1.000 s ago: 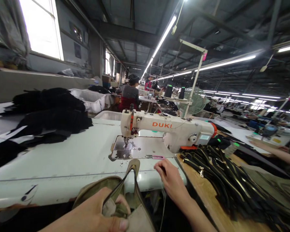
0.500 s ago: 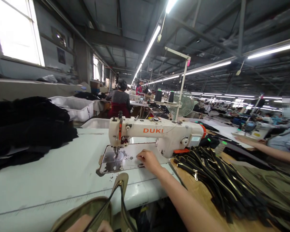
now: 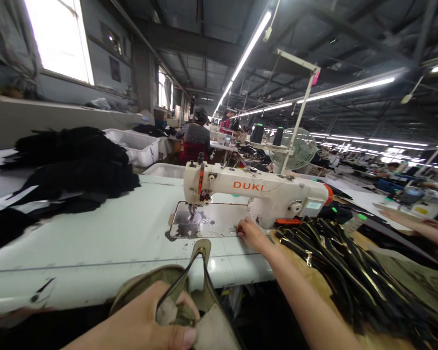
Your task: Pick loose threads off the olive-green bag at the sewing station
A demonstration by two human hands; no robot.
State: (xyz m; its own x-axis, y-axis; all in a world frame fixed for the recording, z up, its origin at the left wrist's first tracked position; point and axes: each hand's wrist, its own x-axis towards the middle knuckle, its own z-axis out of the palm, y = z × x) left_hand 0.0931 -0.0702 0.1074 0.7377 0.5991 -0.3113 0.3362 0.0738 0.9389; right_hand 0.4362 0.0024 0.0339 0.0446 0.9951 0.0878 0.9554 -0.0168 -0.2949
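The pale table [image 3: 95,243] carries the sewing machine [image 3: 248,189], with a heap of zipper strips [image 3: 345,265] on the machine's right. In front of the machine is the olive bag [image 3: 213,328], its mouth parted, grasped by the left hand [image 3: 142,321]. The right hand [image 3: 253,236] curls at the machine's near side (whether around anything, I cannot tell). A light fingertip touch there, with a firm left hold steadying the bag, should serve best.

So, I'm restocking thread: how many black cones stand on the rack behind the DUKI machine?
2: the left cone, and the right cone, nearer the pole. More could hide behind them.
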